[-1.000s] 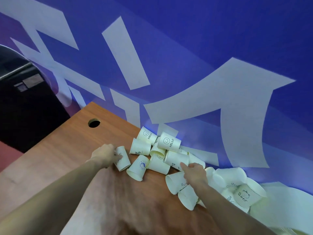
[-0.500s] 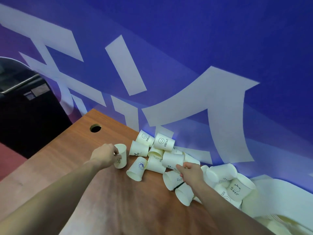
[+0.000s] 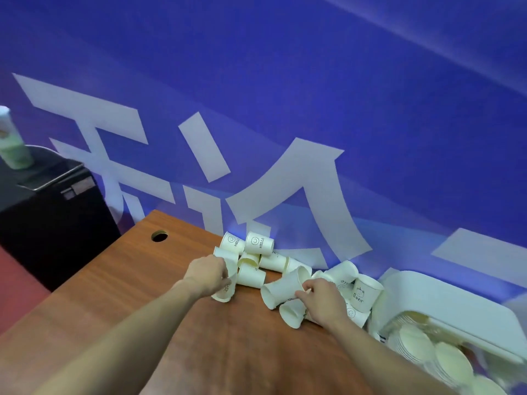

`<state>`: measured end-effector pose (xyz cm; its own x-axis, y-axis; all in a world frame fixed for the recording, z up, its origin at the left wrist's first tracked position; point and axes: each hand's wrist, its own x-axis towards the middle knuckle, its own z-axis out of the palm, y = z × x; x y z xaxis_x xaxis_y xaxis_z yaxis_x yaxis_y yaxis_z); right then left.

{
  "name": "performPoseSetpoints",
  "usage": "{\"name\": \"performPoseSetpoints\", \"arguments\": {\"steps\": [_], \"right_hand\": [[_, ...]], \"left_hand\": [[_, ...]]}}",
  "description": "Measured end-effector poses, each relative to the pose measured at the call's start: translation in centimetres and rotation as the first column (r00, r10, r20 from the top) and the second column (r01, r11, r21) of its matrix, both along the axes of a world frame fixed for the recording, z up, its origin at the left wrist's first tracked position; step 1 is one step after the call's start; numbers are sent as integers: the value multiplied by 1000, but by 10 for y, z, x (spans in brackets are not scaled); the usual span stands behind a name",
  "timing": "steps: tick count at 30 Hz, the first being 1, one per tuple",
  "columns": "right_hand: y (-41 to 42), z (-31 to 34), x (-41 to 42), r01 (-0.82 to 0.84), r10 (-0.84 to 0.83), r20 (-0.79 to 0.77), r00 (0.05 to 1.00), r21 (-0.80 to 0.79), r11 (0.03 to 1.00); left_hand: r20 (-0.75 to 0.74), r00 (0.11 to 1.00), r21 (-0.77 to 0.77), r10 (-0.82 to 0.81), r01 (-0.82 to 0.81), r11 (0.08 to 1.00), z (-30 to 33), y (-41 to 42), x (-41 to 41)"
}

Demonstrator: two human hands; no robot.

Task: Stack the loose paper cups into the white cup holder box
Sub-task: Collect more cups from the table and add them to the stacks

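cups [image 3: 258, 246] heaped on table [image 3: 114, 283] | box [image 3: 445, 306] right of heap

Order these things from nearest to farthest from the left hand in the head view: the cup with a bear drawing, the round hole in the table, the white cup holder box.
1. Round hole: up and left of the left hand, in the table.
2. Bear cup: to the right, beyond the right hand.
3. White cup holder box: far right, at the table's edge.
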<state>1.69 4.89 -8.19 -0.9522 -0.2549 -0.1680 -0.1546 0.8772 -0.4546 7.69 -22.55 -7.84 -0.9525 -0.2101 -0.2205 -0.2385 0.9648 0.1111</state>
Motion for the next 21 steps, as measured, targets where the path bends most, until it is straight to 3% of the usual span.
{"name": "performPoseSetpoints", "arguments": {"steps": [13,21], "right_hand": [[124,24,42,27,3,-173,985,166,986],[229,26,76,94,-72,-114,991,203,975]], "left_hand": [[-63,945,6,-322,323,946,25,164,-2],[-72,881,37,-468,471,881,29,276,0]]}}
